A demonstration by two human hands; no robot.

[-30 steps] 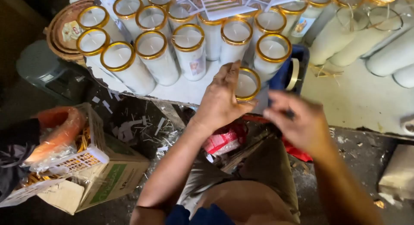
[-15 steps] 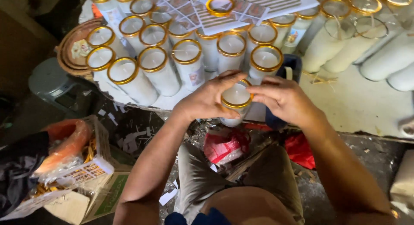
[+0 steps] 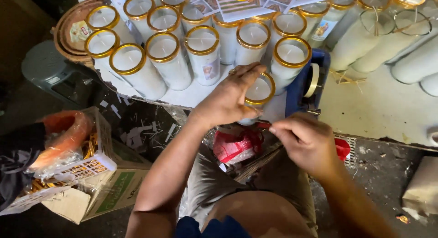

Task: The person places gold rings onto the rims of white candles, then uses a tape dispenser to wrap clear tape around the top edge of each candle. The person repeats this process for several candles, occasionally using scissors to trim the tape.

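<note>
Our left hand (image 3: 228,99) is gripping a gold-rimmed candle jar (image 3: 258,91) at the table's (image 3: 388,112) near edge, just near of the jar rows (image 3: 200,46). Our right hand (image 3: 305,142) is hovering apart, fingers pinched, nearer us; whether it is holding anything, we cannot tell.

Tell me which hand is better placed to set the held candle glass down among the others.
Left, probably. The left hand already grips the gold-rimmed candle glass beside the standing row; the right hand sits lower, off it.

Bright light falls on the tabletop; floor below dim, edges perhaps slightly blurred.
</note>
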